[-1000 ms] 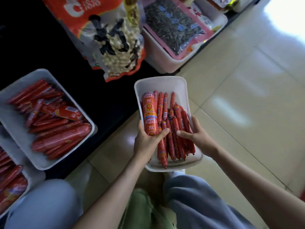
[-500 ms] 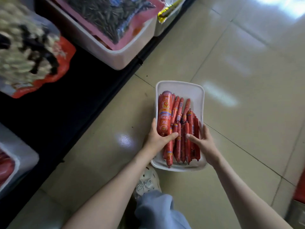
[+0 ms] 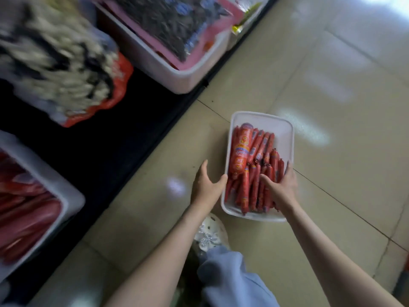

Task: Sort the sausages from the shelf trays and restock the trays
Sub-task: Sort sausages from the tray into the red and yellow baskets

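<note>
A person's left hand [image 3: 207, 185] hovers with fingers loose and spread, thumb touching the left rim of a white tray [image 3: 285, 129], while the right hand [image 3: 280, 189] lies flat on the thin sausages [image 3: 254, 191] inside it, fingers straight along the right rim. The tray appears to rest on the tiled floor [image 3: 332, 162]; left of it stands the dark shelf [image 3: 99, 151], where a second tray [image 3: 70, 196] holds more red sausages [image 3: 28, 218] — sorting looks barely begun, restocking all ahead. Inside the tray one thick sausage [image 3: 236, 166] lies left of the thin sausages, its yellow-and-blue label [image 3: 241, 149] too blurred to read.
</note>
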{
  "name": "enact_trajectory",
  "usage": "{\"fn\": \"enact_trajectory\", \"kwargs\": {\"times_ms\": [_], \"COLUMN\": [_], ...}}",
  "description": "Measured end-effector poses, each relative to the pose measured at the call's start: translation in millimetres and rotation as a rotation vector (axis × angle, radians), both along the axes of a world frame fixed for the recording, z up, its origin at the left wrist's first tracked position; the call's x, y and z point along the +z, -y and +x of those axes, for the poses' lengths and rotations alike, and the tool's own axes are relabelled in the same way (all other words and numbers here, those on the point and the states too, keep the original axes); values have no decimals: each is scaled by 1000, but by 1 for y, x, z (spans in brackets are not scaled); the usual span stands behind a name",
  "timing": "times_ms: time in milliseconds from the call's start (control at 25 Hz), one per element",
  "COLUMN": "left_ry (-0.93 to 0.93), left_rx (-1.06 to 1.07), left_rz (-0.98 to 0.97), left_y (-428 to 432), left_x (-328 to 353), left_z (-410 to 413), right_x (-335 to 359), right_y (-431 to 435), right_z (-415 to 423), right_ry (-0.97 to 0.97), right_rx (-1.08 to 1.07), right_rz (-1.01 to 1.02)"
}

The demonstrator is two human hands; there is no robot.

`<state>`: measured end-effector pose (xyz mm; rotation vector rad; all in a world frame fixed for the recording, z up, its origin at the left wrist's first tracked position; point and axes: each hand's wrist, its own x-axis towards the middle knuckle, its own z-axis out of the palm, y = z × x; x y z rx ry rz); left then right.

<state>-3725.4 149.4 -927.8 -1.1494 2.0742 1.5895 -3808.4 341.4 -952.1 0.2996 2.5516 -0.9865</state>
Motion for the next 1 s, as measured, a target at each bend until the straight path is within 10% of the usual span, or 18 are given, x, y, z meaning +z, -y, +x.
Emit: {"fn": "enact_trajectory", "kwargs": {"times_ms": [480,1000], "left_ry": [49,410], "left_rx": [900,826], "left_rz": [-690,-210], "left_y": [212,255], "left_x": [114,101], "left_z": [234,256], "right_x": [110,71], "right_y": [345,384], "right_z": [173,188], "right_ry": [227,-29], "right_rx": [839,794], "right_rz": [-371,-135]}}
